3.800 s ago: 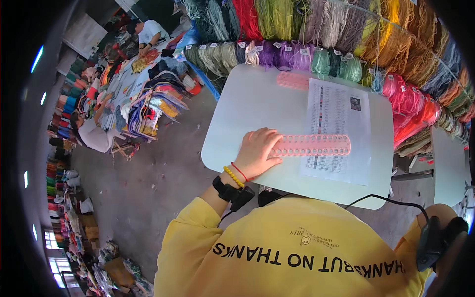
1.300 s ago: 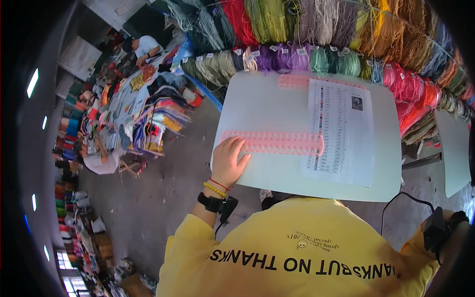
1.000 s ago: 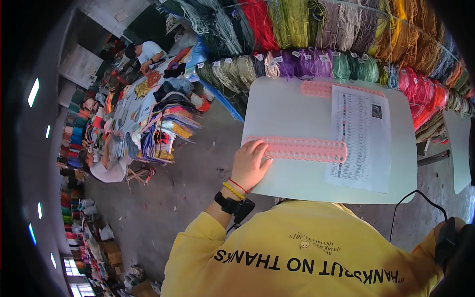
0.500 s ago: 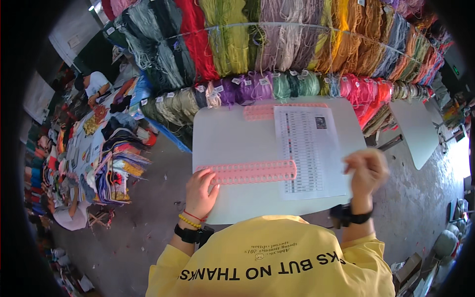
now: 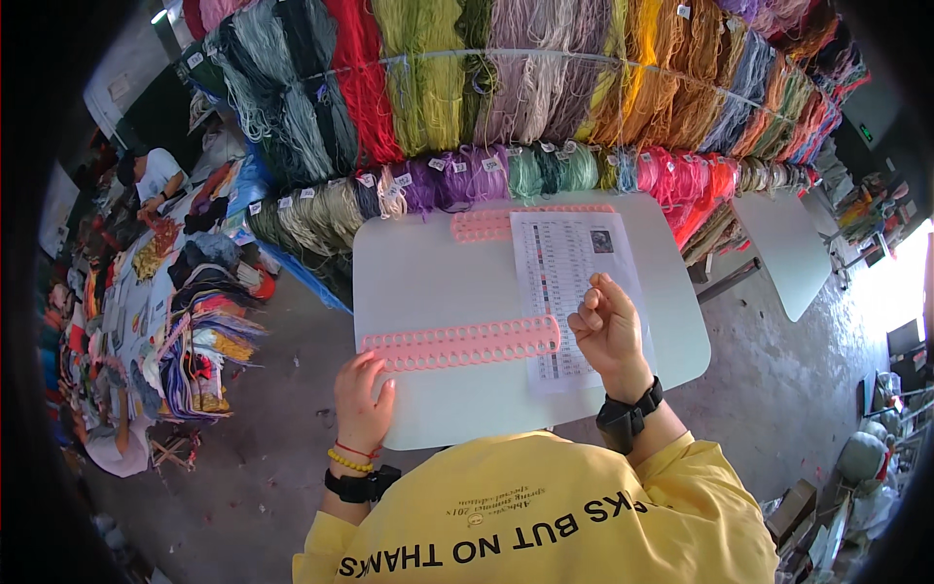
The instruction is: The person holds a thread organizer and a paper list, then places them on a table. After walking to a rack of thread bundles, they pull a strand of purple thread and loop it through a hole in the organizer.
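A pink plastic strip with rows of holes along its edges, like a thread organizer card [image 5: 462, 345], lies across the white table [image 5: 438, 409]. My left hand [image 5: 363, 401] rests at the strip's left end, fingertips at its lower edge and thumb apart. Over a printed sheet with a colour chart [image 5: 564, 263] my right hand [image 5: 613, 336] is raised, fingers curled and pinched together. Whatever may be between those fingers is too small to make out. The right end of the strip overlaps the sheet.
Another pink holed strip [image 5: 477, 226] lies at the table's far edge, partly under the sheet. Hanging skeins of coloured thread [image 5: 428, 97] fill the rack beyond. At left, a person [image 5: 158, 180] is by a table heaped with yarn [image 5: 199, 341]. A second white table [image 5: 783, 258] stands at right.
My right hand has moved left, from beside the table's right edge to over the sheet. My left hand has slid slightly down off the strip's end. The view has shifted a little.
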A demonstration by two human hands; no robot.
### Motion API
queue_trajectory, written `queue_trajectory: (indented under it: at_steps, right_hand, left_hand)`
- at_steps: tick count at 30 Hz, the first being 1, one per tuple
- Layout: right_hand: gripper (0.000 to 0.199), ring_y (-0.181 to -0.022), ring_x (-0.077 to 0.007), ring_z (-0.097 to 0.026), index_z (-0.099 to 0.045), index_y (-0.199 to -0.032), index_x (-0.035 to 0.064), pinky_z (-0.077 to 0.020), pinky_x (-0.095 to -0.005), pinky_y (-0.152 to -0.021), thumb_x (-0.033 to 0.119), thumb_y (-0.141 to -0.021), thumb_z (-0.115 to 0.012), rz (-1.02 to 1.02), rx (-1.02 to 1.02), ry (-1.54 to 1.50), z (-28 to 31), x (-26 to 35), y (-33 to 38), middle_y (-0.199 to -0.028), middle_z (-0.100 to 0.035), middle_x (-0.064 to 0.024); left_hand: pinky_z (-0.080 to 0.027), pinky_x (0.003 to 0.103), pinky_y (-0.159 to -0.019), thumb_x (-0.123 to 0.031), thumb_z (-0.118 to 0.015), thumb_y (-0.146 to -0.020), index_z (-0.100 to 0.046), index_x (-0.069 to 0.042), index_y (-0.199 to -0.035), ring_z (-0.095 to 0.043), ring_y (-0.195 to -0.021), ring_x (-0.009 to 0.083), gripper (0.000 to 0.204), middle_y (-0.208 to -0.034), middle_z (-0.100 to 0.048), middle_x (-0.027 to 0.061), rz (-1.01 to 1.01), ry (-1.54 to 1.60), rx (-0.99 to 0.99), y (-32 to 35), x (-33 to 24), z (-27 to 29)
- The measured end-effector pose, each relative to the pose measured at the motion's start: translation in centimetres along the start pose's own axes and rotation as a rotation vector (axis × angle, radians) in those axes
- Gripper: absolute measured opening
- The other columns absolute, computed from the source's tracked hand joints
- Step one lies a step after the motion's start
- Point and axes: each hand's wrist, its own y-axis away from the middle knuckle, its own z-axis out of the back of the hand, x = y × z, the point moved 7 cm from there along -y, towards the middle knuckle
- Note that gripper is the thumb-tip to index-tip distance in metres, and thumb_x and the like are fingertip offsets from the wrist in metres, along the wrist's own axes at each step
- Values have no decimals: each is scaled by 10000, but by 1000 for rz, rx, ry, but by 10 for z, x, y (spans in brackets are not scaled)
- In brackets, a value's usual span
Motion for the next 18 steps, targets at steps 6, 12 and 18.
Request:
queue_trajectory:
  at_steps: [6, 12, 18]
  right_hand:
    - [80, -451, -82, -404, -510, -782, 91, -325, -213, -459, 158, -827, -513, 18, -32, 12, -14, -21, 2, -572, -537, -18]
    - [51, -552, -130, -536, -504, -765, 56, -434, -227, -511, 91, -798, -488, -64, 135, 432, -41, -74, 11, -690, -599, -108]
    - [70, -624, -151, -579, -497, -748, -4, -486, -267, -608, 55, -778, -475, -152, 321, 646, -84, -120, 24, -738, -610, -138]
  left_hand:
    - [-368, 402, -862, -101, -583, -714, -536, -29, -983, -467, -1010, 309, 283, -1093, -505, 132, 20, 10, -39, 14, 15, 16]
    - [-369, 394, -871, -93, -592, -709, -532, -19, -993, -456, -1029, 316, 300, -1101, -503, 135, 56, 50, -67, 29, 38, 35]
    - [-370, 391, -876, -83, -611, -691, -533, -17, -995, -452, -1035, 315, 321, -1108, -496, 135, 58, 60, -58, 35, 54, 48]
